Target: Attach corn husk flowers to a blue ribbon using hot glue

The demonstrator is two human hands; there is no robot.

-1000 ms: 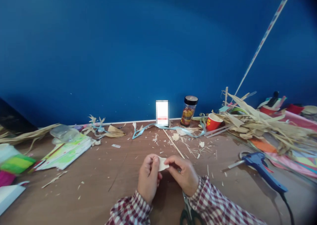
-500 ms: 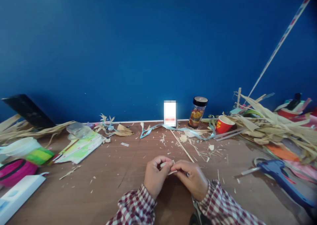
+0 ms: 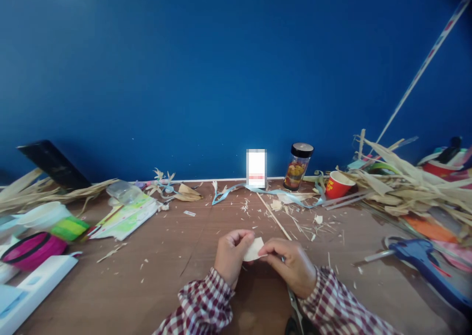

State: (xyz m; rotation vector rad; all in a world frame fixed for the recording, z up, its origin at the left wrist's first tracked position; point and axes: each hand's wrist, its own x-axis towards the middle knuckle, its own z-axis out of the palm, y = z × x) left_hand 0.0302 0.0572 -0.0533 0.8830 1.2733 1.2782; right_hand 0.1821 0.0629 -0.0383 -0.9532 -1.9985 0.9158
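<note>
Between my hands is a small, flat, cream-coloured piece of corn husk (image 3: 253, 250). My left hand (image 3: 231, 255) pinches its left edge between thumb and fingers. On the other side, my right hand (image 3: 289, 263) grips the lower right corner with thumb and forefinger. A pair of scissors (image 3: 294, 303) lies beneath my right wrist, its handles partly cut off by the sleeve and the bottom of the view. A thin pale stick (image 3: 275, 218) lies on the brown table (image 3: 155, 286) just beyond my right hand.
A blue glue gun (image 3: 424, 256) lies at right, before a heap of dry husks (image 3: 401, 187). A red paper cup (image 3: 339, 185), a black-lidded jar (image 3: 298, 167) and a light blue ribbon (image 3: 230, 192) are at the back. At left are a white power strip (image 3: 40, 288) and a pink pouch (image 3: 35, 251).
The husk piece, folded or edge-on between my fingers before, now shows its flat face. My hands have drawn slightly apart, and the whole view has shifted a little.
</note>
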